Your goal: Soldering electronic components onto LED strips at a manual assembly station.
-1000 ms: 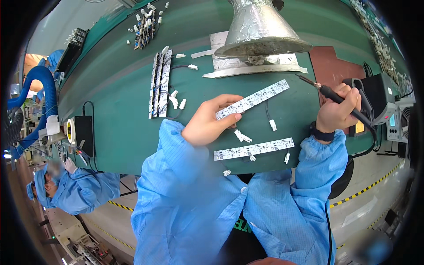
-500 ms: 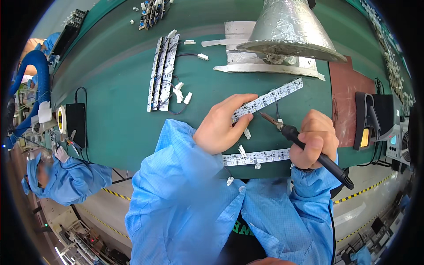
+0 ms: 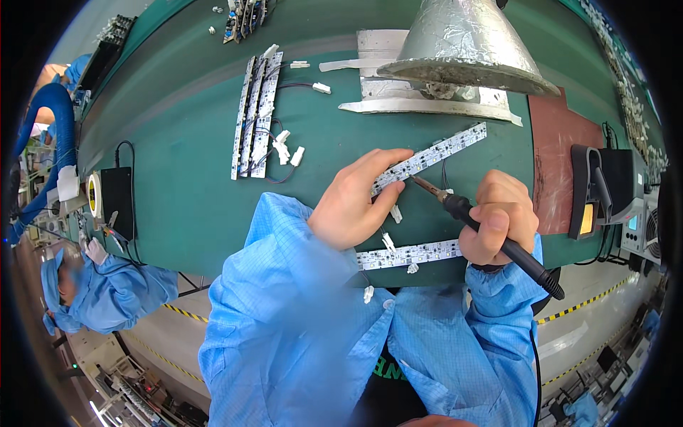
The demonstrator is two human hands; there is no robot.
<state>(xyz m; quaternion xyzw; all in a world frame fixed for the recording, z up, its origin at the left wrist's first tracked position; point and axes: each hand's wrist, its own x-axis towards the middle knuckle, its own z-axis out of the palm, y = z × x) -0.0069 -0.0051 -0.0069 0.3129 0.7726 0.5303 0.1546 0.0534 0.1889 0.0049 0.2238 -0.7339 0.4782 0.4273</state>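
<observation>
My left hand [image 3: 357,198] grips the near end of a white LED circuit board strip [image 3: 442,151] between thumb and fingers; the strip slants up to the right. In my right hand [image 3: 502,219] is a black-handled soldering iron [image 3: 459,208], its tip at the strip's lower edge near my left thumb. Whether the tip touches the board I cannot tell. A thin wire and white connectors hang below the strip. Nearer to me a second LED circuit board strip [image 3: 410,255] lies across the table edge, with small white connectors beside it.
Several LED strips with wired white plugs [image 3: 257,117] lie at the left on the green mat [image 3: 185,206]. A foil-covered cone hood [image 3: 473,46] stands over a metal plate at the back. On the right are a reddish-brown mat [image 3: 562,164] and a soldering iron stand [image 3: 587,196]. A co-worker [image 3: 107,292] sits at far left.
The soldering iron has moved left and slightly up, bringing its tip to the strip's lower edge. My left hand still holds the strip in nearly the same place.
</observation>
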